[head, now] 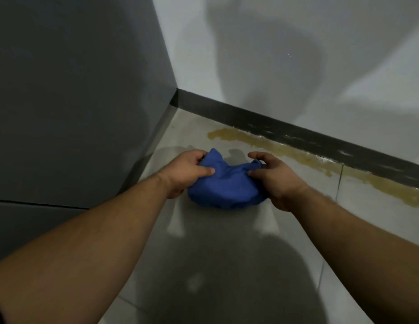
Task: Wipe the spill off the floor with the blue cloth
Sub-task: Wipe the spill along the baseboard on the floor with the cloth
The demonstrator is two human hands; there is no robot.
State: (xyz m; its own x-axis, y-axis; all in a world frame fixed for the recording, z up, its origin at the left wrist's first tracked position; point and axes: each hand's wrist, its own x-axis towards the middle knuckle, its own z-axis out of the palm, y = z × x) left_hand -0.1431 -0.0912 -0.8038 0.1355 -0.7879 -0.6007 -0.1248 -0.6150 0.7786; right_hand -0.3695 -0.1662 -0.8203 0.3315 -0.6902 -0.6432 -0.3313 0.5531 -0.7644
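A bunched blue cloth hangs between both hands above the pale tiled floor. My left hand pinches its left upper corner. On the cloth's right end my right hand has closed its fingers. A yellowish-brown spill runs as a long streak along the base of the right wall, from beyond the cloth out to the right edge. The cloth is apart from the spill, just in front of its left end.
A dark skirting board runs along the foot of the white wall right behind the spill. A grey panel or cabinet side closes off the left. My own shadow falls across the near floor.
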